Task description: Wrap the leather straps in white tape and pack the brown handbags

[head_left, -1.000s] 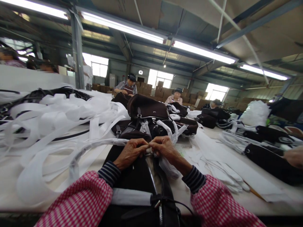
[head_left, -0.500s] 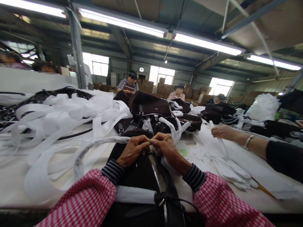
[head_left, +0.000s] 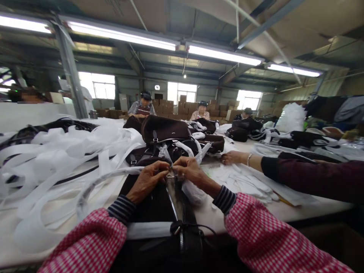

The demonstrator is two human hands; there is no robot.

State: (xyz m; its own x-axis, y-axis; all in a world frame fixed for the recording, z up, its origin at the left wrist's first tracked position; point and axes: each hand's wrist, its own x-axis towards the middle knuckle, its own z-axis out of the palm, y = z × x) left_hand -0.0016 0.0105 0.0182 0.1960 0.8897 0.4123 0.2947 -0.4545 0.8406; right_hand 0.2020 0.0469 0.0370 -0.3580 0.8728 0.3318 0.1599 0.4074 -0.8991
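Note:
A dark bag (head_left: 148, 212) with a silver zipper (head_left: 173, 206) lies in front of me, its lower end at the table's front edge. Over its far end my left hand (head_left: 150, 179) and my right hand (head_left: 193, 172) meet, both pinched at the fingertips. Just under the fingertips shows a small metal ring (head_left: 170, 174); what exactly the fingers grip is too small to tell. A white-wrapped handle (head_left: 106, 178) arches out to the left of the bag. Across its near part runs a white-wrapped strap (head_left: 149, 230) beside a dark cord.
Loose white strips (head_left: 57, 151) pile up on the left. More dark bags (head_left: 167, 131) with wrapped straps stand ahead. A co-worker's hand (head_left: 234, 157) reaches in from the right, above white gloves (head_left: 244, 184). Other people sit across the table.
The view has turned to the right. The co-worker's hand has moved down to the table and no longer holds up the white strip. My hands stay pinched together at the bag's far end.

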